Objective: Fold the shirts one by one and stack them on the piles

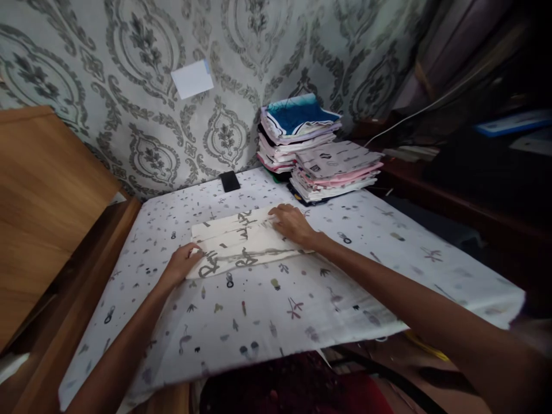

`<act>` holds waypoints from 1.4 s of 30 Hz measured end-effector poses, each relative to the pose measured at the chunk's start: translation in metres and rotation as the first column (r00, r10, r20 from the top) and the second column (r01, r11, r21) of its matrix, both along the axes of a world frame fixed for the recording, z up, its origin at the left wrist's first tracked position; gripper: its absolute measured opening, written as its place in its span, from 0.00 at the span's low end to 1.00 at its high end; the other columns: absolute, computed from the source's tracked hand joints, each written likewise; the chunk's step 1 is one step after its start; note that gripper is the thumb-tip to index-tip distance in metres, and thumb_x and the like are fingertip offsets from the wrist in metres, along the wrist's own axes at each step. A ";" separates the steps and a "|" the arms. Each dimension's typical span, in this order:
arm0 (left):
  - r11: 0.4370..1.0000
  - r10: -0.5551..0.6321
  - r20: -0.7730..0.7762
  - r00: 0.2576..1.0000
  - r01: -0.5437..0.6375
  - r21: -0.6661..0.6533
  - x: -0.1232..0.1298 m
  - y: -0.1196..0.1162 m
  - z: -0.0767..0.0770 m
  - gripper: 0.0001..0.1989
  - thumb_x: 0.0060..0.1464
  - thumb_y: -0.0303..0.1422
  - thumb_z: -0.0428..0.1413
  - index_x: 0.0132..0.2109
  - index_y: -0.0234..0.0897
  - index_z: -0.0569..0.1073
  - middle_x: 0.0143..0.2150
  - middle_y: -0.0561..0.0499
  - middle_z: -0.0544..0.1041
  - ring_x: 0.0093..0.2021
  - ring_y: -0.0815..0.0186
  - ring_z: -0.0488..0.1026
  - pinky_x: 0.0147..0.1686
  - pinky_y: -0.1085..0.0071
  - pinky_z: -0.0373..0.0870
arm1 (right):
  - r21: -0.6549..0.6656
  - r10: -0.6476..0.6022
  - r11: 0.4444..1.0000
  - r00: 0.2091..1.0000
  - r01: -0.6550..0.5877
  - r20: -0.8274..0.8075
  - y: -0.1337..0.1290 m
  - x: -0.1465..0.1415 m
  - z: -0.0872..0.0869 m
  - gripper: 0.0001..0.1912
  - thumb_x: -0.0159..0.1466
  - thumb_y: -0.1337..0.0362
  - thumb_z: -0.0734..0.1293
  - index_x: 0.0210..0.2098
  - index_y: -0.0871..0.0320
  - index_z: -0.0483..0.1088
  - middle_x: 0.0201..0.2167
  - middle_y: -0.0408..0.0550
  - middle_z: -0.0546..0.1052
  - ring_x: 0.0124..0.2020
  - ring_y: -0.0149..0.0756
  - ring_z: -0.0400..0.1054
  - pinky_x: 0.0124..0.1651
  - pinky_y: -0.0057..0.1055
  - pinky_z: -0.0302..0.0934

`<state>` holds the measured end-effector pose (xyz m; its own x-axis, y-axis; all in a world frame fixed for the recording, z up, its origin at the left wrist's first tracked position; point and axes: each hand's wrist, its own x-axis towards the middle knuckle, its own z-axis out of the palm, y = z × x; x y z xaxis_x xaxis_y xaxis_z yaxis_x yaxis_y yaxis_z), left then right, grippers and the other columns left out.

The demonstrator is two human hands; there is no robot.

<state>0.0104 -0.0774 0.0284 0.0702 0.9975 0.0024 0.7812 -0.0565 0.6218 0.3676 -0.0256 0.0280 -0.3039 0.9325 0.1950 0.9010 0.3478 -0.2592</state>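
Note:
A cream cloth with dark lettering (233,238) lies folded into a long strip on the table, its layers showing along the near side. At the strip's left end, my left hand (183,263) is closed on the edge, with the thumb side uppermost. My right hand (294,225) is over the right end, its fingers bent and gripping the fabric, which wrinkles slightly beside the fingertips. Part of the cloth's right end is hidden under that hand and wrist.
A white patterned sheet (267,310) covers the table. Two stacks of folded cloths, a taller one (297,129) and a shorter one (336,167), stand at the back right. A black flat object (230,181) lies near the wall. Wooden furniture (47,213) borders the left side.

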 end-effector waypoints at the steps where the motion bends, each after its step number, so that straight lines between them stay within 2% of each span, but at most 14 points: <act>1: 1.000 -0.021 -0.026 0.999 0.021 0.013 0.000 0.001 0.001 0.18 0.51 0.48 0.53 0.35 0.39 0.77 0.23 0.56 0.64 0.28 0.64 0.64 0.29 0.71 0.58 | 0.029 0.003 1.000 1.000 -0.003 0.003 -0.001 -0.001 -0.002 0.20 0.64 0.72 0.61 0.55 0.62 0.72 0.54 0.60 0.75 0.56 0.51 0.66 0.58 0.44 0.58; 6: 0.990 -0.137 -0.128 0.982 0.142 0.027 0.001 0.000 0.009 0.16 0.58 0.45 0.51 0.42 0.40 0.76 0.25 0.56 0.65 0.29 0.63 0.66 0.31 0.71 0.59 | 0.128 0.220 0.967 0.975 -0.222 0.032 -0.011 -0.008 -0.020 0.22 0.70 0.65 0.57 0.61 0.63 0.68 0.64 0.61 0.68 0.65 0.49 0.60 0.66 0.47 0.54; 8: 0.994 -0.099 -0.252 0.963 0.107 0.018 0.001 -0.001 0.014 0.15 0.59 0.44 0.51 0.46 0.41 0.74 0.26 0.55 0.69 0.31 0.62 0.68 0.32 0.70 0.59 | 0.104 0.268 0.957 0.962 -0.272 0.048 -0.014 -0.009 -0.029 0.24 0.72 0.62 0.55 0.62 0.63 0.67 0.66 0.61 0.67 0.67 0.49 0.59 0.67 0.49 0.54; 11: 0.998 0.016 -0.426 0.905 0.008 0.056 -0.004 -0.003 0.019 0.18 0.62 0.44 0.52 0.54 0.41 0.71 0.33 0.51 0.75 0.36 0.58 0.72 0.36 0.67 0.63 | 0.078 0.247 0.965 0.967 -0.251 0.060 -0.016 -0.008 -0.040 0.26 0.73 0.60 0.52 0.64 0.63 0.66 0.66 0.61 0.66 0.69 0.50 0.57 0.68 0.52 0.52; 14: 0.985 0.117 -0.425 0.898 -0.050 0.166 -0.010 -0.005 0.019 0.20 0.66 0.43 0.46 0.57 0.38 0.68 0.43 0.45 0.77 0.43 0.55 0.74 0.43 0.62 0.68 | 0.063 0.245 0.966 0.967 -0.249 0.068 -0.016 -0.008 -0.041 0.27 0.74 0.57 0.50 0.65 0.63 0.64 0.67 0.61 0.65 0.71 0.49 0.54 0.69 0.51 0.50; 16: 0.969 0.116 -0.368 0.923 -0.024 0.246 -0.010 -0.006 0.017 0.21 0.68 0.41 0.43 0.59 0.36 0.67 0.50 0.41 0.76 0.51 0.54 0.73 0.50 0.60 0.69 | 0.083 0.234 0.967 0.969 -0.240 0.078 -0.018 -0.011 -0.038 0.29 0.75 0.56 0.49 0.66 0.63 0.63 0.68 0.61 0.64 0.72 0.48 0.51 0.70 0.51 0.48; 19: 0.959 -0.036 -0.320 0.947 0.123 0.256 0.003 -0.006 0.010 0.27 0.69 0.44 0.40 0.67 0.36 0.60 0.67 0.38 0.65 0.67 0.55 0.62 0.64 0.58 0.60 | 0.141 0.207 0.965 0.972 -0.222 0.115 -0.022 -0.019 -0.035 0.31 0.75 0.53 0.47 0.68 0.64 0.60 0.70 0.61 0.60 0.73 0.48 0.47 0.71 0.53 0.45; 22: 0.959 -0.213 -0.379 0.900 0.267 0.096 0.022 -0.006 -0.001 0.36 0.68 0.52 0.37 0.73 0.36 0.49 0.77 0.42 0.47 0.76 0.55 0.43 0.72 0.58 0.44 | 0.134 0.190 0.968 0.969 -0.211 0.156 -0.024 -0.025 -0.040 0.32 0.74 0.52 0.48 0.68 0.65 0.59 0.71 0.62 0.59 0.73 0.48 0.48 0.71 0.54 0.44; 25: 0.949 -0.306 -0.448 0.840 0.306 -0.073 0.031 -0.006 -0.012 0.41 0.66 0.57 0.32 0.75 0.36 0.43 0.78 0.44 0.40 0.77 0.55 0.36 0.73 0.55 0.35 | 0.123 0.168 0.974 0.971 -0.190 0.168 -0.024 -0.025 -0.048 0.32 0.74 0.51 0.48 0.68 0.64 0.60 0.70 0.61 0.61 0.72 0.47 0.51 0.71 0.53 0.45; 27: 0.947 -0.315 -0.476 0.821 0.303 -0.105 0.030 -0.006 -0.016 0.42 0.65 0.58 0.30 0.75 0.37 0.43 0.78 0.44 0.39 0.77 0.55 0.35 0.73 0.54 0.33 | 0.117 0.161 0.976 0.972 -0.182 0.171 -0.024 -0.023 -0.050 0.32 0.74 0.51 0.49 0.68 0.63 0.60 0.70 0.60 0.61 0.72 0.47 0.51 0.71 0.52 0.45; 31: 0.945 -0.318 -0.505 0.802 0.309 -0.104 0.033 -0.004 -0.012 0.44 0.64 0.60 0.30 0.76 0.35 0.41 0.77 0.44 0.38 0.77 0.54 0.34 0.73 0.50 0.33 | 0.083 0.138 0.985 0.977 -0.153 0.160 -0.024 -0.029 -0.043 0.32 0.74 0.50 0.49 0.68 0.62 0.60 0.70 0.60 0.61 0.72 0.47 0.50 0.71 0.54 0.45; 37: 0.913 -0.371 -0.510 0.776 0.406 -0.046 0.082 0.024 -0.008 0.39 0.68 0.54 0.27 0.75 0.34 0.43 0.77 0.43 0.41 0.77 0.56 0.35 0.73 0.51 0.34 | 0.068 0.168 0.982 0.976 -0.179 0.139 -0.014 -0.068 -0.026 0.30 0.74 0.55 0.49 0.69 0.63 0.58 0.71 0.59 0.59 0.73 0.46 0.48 0.72 0.55 0.43; 39: 0.910 -0.389 -0.498 0.775 0.408 -0.075 0.091 0.031 -0.013 0.39 0.68 0.53 0.27 0.75 0.32 0.45 0.77 0.41 0.42 0.77 0.57 0.36 0.73 0.52 0.36 | 0.040 0.176 0.982 0.975 -0.182 0.134 -0.012 -0.076 -0.028 0.29 0.74 0.57 0.49 0.69 0.62 0.58 0.71 0.60 0.59 0.73 0.46 0.49 0.71 0.55 0.45; 42: 0.930 -0.342 -0.500 0.796 0.363 -0.058 0.084 0.033 -0.021 0.41 0.67 0.55 0.30 0.75 0.32 0.46 0.77 0.40 0.42 0.77 0.55 0.37 0.73 0.50 0.36 | 0.053 0.167 0.983 0.978 -0.174 0.122 -0.010 -0.076 -0.036 0.29 0.74 0.55 0.50 0.69 0.60 0.58 0.71 0.59 0.60 0.73 0.46 0.50 0.71 0.54 0.46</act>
<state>0.0941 -0.0442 0.0071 0.4193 0.9033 -0.0908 0.9025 -0.4038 0.1501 0.2912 -0.0358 -0.0081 -0.4815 0.8518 0.2062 0.8496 0.5114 -0.1288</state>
